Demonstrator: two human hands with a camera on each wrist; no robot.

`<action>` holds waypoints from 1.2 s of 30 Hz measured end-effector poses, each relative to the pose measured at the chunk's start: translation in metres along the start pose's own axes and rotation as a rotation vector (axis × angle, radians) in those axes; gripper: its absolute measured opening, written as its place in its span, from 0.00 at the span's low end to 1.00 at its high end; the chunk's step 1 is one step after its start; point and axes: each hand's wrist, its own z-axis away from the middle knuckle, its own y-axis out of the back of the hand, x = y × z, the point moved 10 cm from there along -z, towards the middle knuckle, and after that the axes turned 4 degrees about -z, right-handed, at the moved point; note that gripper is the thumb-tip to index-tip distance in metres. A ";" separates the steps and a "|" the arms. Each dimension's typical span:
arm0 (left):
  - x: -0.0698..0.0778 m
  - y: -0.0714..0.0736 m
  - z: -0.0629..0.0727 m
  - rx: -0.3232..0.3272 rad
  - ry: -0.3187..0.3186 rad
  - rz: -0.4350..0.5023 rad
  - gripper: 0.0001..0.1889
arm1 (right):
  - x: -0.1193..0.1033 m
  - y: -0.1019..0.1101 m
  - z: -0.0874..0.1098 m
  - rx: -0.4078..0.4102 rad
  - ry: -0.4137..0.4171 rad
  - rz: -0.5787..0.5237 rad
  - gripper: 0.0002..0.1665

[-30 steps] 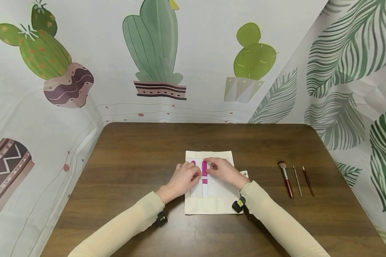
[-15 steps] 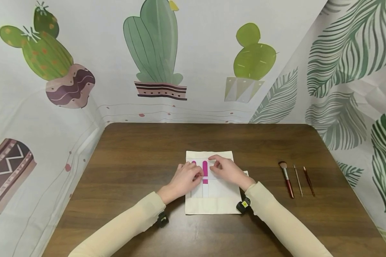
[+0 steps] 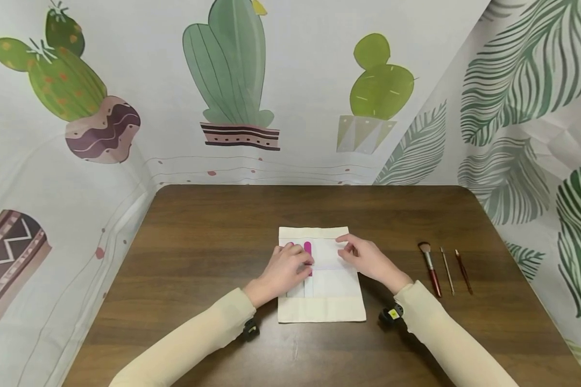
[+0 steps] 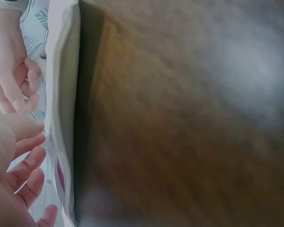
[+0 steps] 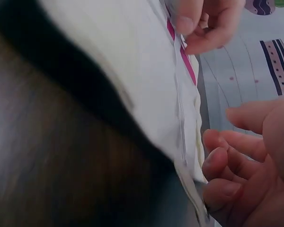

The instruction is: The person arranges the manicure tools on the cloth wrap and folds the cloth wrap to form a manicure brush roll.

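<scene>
1. Left hand (image 3: 284,267), fingers loosely bent and apart, lies over magenta sticks (image 3: 307,246) on a cream cloth case (image 3: 339,310), mid-desk (image 3: 213,231).
2. Right hand (image 3: 370,260), fingers apart, is at the case's right side.

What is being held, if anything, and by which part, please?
The right hand holds nothing; whether the left hand grips a pink strip cannot be told.
</scene>
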 end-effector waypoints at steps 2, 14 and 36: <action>0.001 -0.002 -0.001 -0.005 -0.002 -0.006 0.06 | 0.003 0.006 0.005 0.014 0.003 -0.004 0.20; 0.006 -0.008 -0.005 -0.016 -0.008 -0.050 0.07 | 0.025 0.048 0.039 0.104 0.003 0.037 0.19; 0.005 -0.014 -0.012 -0.039 -0.001 -0.078 0.06 | 0.075 0.119 0.091 0.250 -0.048 0.297 0.18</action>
